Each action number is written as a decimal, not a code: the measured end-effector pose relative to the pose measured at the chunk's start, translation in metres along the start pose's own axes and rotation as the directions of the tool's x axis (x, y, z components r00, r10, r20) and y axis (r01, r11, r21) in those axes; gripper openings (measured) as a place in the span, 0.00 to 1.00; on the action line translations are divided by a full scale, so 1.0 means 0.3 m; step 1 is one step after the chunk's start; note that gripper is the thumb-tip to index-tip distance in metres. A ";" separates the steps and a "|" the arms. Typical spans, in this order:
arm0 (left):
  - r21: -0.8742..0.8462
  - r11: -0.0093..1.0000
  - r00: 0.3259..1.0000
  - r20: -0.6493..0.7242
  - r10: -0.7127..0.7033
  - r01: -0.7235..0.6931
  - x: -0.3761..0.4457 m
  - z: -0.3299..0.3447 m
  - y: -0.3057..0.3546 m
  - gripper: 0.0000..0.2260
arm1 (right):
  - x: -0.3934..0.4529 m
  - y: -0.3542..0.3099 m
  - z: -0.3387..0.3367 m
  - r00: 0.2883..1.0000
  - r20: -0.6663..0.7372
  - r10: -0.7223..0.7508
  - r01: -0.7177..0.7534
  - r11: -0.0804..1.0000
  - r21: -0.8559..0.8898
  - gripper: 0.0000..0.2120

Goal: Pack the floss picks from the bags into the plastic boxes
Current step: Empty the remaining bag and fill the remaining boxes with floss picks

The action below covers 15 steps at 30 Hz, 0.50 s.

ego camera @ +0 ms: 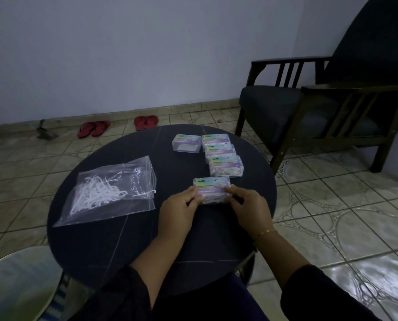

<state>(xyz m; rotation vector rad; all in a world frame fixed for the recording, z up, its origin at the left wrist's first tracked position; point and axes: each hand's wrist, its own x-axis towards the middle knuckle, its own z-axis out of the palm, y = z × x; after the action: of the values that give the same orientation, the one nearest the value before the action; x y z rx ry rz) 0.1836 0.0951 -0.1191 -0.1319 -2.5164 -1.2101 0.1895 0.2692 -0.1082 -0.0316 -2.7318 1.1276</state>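
Observation:
A clear plastic box with a colourful label lies closed on the dark round table, white floss picks showing through its side. My left hand grips its left end and my right hand grips its right end. Behind it, three more filled boxes stand in a row going away from me. An empty-looking box sits to their left at the far edge. To the left lies a clear zip bag holding a loose heap of white floss picks.
A dark wooden armchair stands on the tiled floor to the right of the table. Two pairs of red sandals lie by the far wall. A pale round surface shows at the lower left.

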 end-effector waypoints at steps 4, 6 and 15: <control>0.180 0.977 0.993 0.017 0.115 -0.116 0.002 0.003 -0.010 0.15 | 0.002 -0.001 0.006 1.000 -0.020 0.000 0.000 1.000 -0.018 0.15; 0.178 0.976 0.992 0.024 0.121 -0.124 0.004 -0.001 -0.014 0.14 | 0.000 0.001 0.005 0.999 -0.032 -0.003 0.002 1.000 -0.010 0.15; 0.129 0.985 0.992 0.078 0.101 -0.110 0.049 0.041 0.030 0.14 | 0.016 0.013 -0.011 0.985 -0.166 -0.040 0.014 0.988 -0.152 0.13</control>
<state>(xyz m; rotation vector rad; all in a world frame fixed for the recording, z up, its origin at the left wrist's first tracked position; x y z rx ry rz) 0.1686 0.1094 -0.1145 -0.2763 -2.6062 -1.0097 0.1852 0.2748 -0.1077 -0.1056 -2.6506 0.8665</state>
